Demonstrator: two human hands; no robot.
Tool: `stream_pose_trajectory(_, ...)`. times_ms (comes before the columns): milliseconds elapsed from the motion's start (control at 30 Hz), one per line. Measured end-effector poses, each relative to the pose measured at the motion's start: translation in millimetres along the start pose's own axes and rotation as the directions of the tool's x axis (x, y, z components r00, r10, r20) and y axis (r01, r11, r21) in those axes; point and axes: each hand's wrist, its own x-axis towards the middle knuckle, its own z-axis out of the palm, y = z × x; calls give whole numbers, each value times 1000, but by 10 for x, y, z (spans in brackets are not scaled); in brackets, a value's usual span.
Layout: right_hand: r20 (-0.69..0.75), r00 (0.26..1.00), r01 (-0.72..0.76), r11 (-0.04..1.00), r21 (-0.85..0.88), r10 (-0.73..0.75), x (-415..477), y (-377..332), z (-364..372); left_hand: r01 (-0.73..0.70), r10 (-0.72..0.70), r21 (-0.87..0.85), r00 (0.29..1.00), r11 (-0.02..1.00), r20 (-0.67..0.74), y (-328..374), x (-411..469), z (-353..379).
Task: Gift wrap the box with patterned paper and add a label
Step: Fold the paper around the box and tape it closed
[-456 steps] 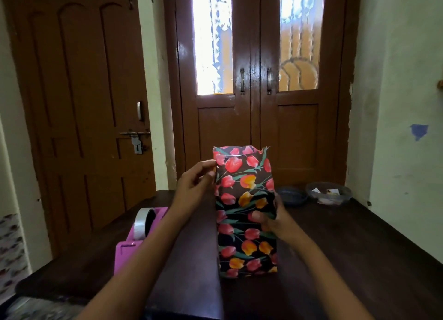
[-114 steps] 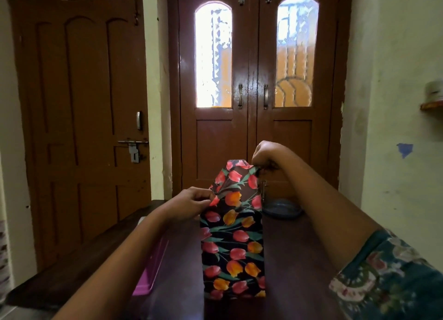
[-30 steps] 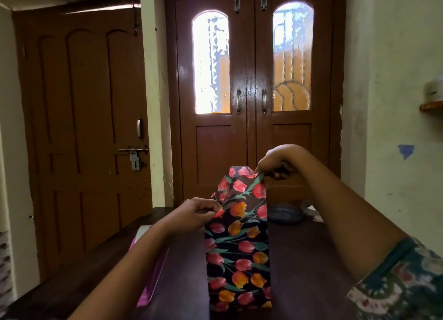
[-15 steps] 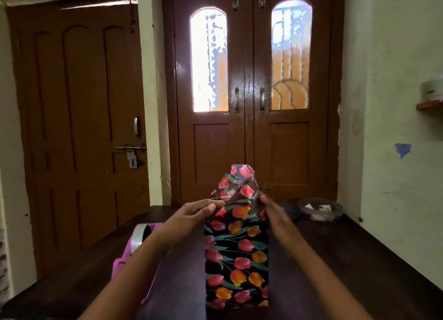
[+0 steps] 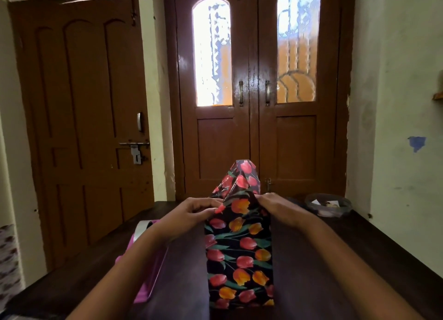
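Background: brown wooden double door [image 5: 256, 140] with two arched glass panes, plus one plain brown single door [image 5: 81, 128] at left. In front of them is one dark wooden table [image 5: 359, 259]. One tall box [image 5: 239, 248] stands upright on it, roughly centre and near the front edge, covered in black paper [image 5: 244, 176] printed with red and orange tulips. The paper's top end is folded into a tapered flap that sticks up above the box top, unsealed as far as I can see. Two bare hands are both at the base of that flap, one on each side. The left hand [image 5: 191, 214] is at the upper left corner, fingers curled, thumb and fingertips pinching the paper fold there. The right hand [image 5: 280, 209] is at the upper right corner, fingers curled over the edge and nipping the paper; its fingertips are partly hidden behind the fold. So the box sits between the two hands, flap rising between the fingers. One pink tape dispenser [image 5: 146, 267] lies on the table left of the box, apart from it, under the left forearm, with one grey tape roll [image 5: 141, 227] on it. One clear round bowl [image 5: 328, 206] sits at the far right of the table, contents too small to tell.
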Motion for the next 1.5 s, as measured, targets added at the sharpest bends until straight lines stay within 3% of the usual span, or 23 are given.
stream_pose_trajectory(167,203,977,-28,987,-156,59,69,-36,-56,51,-39,182,997,982,-70,32,23,-17)
stream_pose_trajectory(267,226,972,-33,992,-122,60,79,-60,-44,19,87,530,981,847,-176,198,78,-25)
stream_pose_trajectory(300,222,973,-33,993,-112,58,80,-61,-41,-11,166,569,961,823,-222,290,97,-7)
stream_pose_trajectory(367,214,976,-30,995,-99,50,82,-52,-34,-109,249,468,936,877,-249,469,91,39)
stream_pose_trajectory(433,207,977,-29,994,-105,50,75,-41,-25,-178,248,380,958,908,-143,551,49,96)
stream_pose_trajectory(567,192,980,-17,988,-153,47,59,-24,-54,-171,272,440,946,881,-177,408,-120,181)
stream_pose_trajectory(733,126,988,-82,993,-89,93,78,-74,-5,-242,343,544,935,804,-89,191,-369,226)
stream_pose_trajectory(833,109,989,-66,952,-298,103,123,-86,64,-244,359,621,931,745,-65,177,-413,223)
stream_pose_trajectory(967,92,986,-104,951,-292,136,119,-144,103,-158,212,313,966,937,-145,203,-502,198)
stream_pose_trajectory(1067,68,984,-134,930,-342,167,123,-207,126,-93,132,116,905,989,-404,167,-533,145)
stream_pose_trajectory(1133,52,982,-151,917,-371,182,120,-249,155,28,11,66,850,997,-527,129,-558,24)
stream_pose_trajectory(1200,38,982,-158,916,-370,185,98,-265,177,254,-140,143,829,956,-541,70,-607,-193)
stream_pose_trajectory(1267,19,983,-167,925,-342,185,49,-257,212,505,-295,290,787,813,-542,-56,-695,-462)
stream_pose_trajectory(1333,-5,985,-165,931,-324,173,3,-243,244,691,-421,339,682,638,-598,-190,-813,-681)
stream_pose_trajectory(1367,-17,986,-163,931,-326,167,-4,-239,252,751,-483,302,624,587,-614,-254,-865,-749)
stream_pose_trajectory(1433,-28,987,-160,928,-338,159,-13,-252,270,808,-619,125,531,576,-578,-373,-970,-804)
stream_pose_trajectory(1500,-45,987,-162,924,-347,156,0,-253,275,816,-710,-34,481,577,-515,-434,-1021,-756)
